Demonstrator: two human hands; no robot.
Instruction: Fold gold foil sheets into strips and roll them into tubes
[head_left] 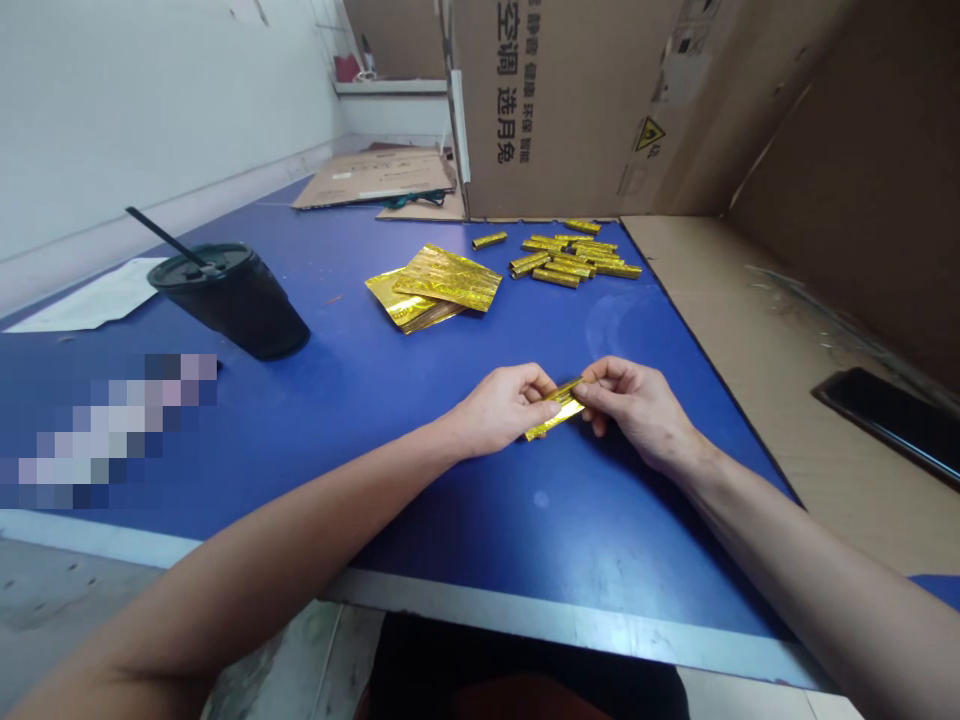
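Between my two hands is a sheet of gold foil paper (564, 407), partly rolled along its far edge and held just above the blue table (450, 500). My left hand (510, 408) pinches its left end, thumb on top. At the right end, my right hand (634, 405) grips it between thumb and fingers. Beyond my hands lies a small stack of flat gold foil sheets (446, 280). To the right of that stack, several rolled gold foil tubes (574, 262) are heaped loosely, with one tube (490, 241) apart from them.
A black cup with a straw (232, 295) stands at the left, near a white sheet (90, 295). Cardboard (570, 110) walls the back and right. A dark phone-like object (892, 415) rests on cardboard at the right. Flat cardboard (375, 178) lies at the back left.
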